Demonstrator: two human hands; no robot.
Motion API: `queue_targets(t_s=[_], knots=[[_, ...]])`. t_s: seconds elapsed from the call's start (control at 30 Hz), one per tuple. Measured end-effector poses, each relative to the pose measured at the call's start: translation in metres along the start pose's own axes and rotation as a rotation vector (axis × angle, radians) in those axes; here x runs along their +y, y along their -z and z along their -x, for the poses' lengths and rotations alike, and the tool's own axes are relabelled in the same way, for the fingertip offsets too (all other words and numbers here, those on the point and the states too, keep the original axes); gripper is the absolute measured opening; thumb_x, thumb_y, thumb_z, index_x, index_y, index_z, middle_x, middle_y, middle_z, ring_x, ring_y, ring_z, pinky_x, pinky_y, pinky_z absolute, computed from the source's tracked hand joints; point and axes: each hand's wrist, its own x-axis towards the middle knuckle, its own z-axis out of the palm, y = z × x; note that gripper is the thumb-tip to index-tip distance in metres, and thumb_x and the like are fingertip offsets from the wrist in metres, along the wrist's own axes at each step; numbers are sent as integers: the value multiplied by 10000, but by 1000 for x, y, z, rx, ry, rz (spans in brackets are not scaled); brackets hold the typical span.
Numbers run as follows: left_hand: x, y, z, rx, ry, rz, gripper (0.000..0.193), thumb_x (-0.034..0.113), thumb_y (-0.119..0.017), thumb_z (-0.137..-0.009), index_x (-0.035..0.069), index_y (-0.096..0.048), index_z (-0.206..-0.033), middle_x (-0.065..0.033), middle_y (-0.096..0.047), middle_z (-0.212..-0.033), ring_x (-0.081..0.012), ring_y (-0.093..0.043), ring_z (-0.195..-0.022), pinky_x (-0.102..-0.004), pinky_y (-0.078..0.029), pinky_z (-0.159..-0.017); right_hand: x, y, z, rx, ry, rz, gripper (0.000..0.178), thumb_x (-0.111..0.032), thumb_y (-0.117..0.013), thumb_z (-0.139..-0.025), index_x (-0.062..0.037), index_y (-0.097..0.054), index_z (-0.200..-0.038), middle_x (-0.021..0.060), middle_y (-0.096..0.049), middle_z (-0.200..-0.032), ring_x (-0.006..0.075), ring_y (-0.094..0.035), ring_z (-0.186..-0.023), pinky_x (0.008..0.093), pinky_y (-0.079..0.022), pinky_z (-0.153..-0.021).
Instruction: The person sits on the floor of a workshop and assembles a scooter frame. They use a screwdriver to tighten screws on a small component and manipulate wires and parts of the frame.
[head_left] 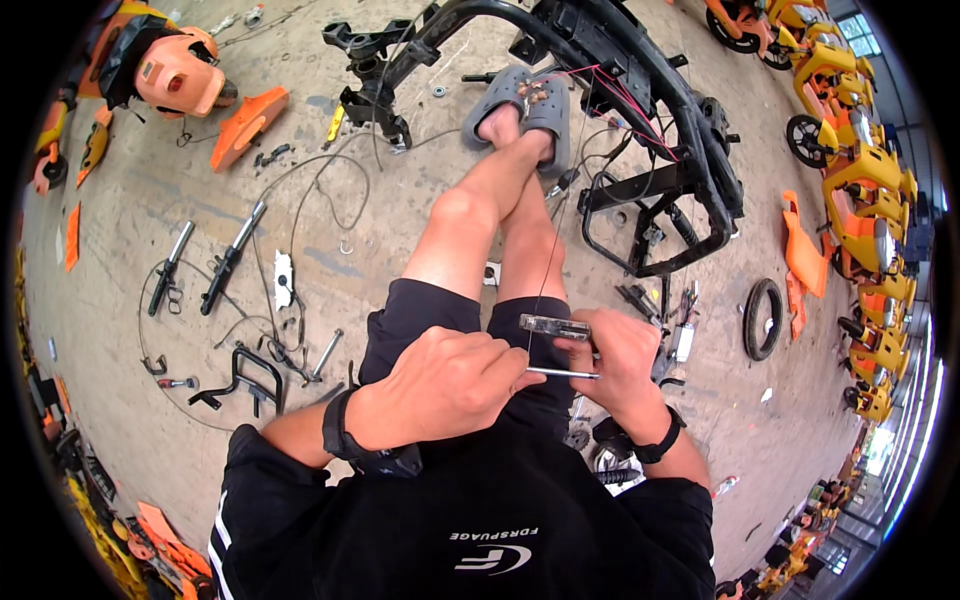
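Above my lap, my left hand (440, 385) is closed in a pinch on a slim silver metal rod (562, 373). Its other end reaches across to the fingers of my right hand; whatever part lies inside my left fist is hidden. My right hand (622, 358) is curled around a small dark oblong part (553, 327) with a glossy, partly see-through face. A thin dark cable (548, 250) runs from between my hands up toward the frame. The oblong part sits just above the rod, with a small gap between them.
A black scooter frame (655, 180) with pink wires stands ahead, beside my crossed feet. On the floor at left lie two fork tubes (232, 260), cables and a black bracket (245, 385). A tyre (763, 318) lies right; yellow scooters (860, 210) line the far right.
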Motion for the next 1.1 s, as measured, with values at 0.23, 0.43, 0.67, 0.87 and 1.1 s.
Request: queue_targets(t_s=[0.23,0.43,0.67,0.87,1.1], knots=[[-1,-2,1,10,-7,0,209,148,-778,-744,36,-602,-749,-39,-518,-578,-203,-550,-504,-333,-404,-438,-2,0,-2,-4,-16,9,234,-171,-782,-679,-37,-621,-785,74,-555,-581,255,-563,-486,337,-410,-450],[-1,-1,0,11,-8,0,209,150,-775,-751,39,-599,-732,-39,-515,-572,-204,-550,-496,-332,-400,-429,1,-1,-3,-6,-20,-7,242,-184,-785,-682,-41,-623,-791,67,-529,-555,249,-542,-467,333,-399,-442],[7,4,-7,30,-32,-5,299,180,-727,-810,57,-514,-641,-33,-471,-547,-190,-537,-474,-320,-402,-405,1,9,-4,-23,-12,-93,238,-182,-790,-672,-49,-625,-780,55,-473,-520,241,-498,-438,325,-370,-428],[7,5,-5,19,-43,-56,294,175,-730,-803,53,-514,-646,-36,-478,-560,-187,-546,-494,-313,-413,-419,-8,7,6,-25,0,-107,219,-171,-788,-656,-55,-616,-727,62,-494,-538,243,-512,-449,335,-360,-419],[5,4,-5,10,-26,-8,241,161,-762,-761,47,-560,-699,-40,-494,-561,-202,-541,-484,-325,-402,-423,-5,3,-2,32,-31,-56,210,-154,-784,-684,-50,-608,-734,67,-509,-542,251,-529,-455,338,-384,-425]])
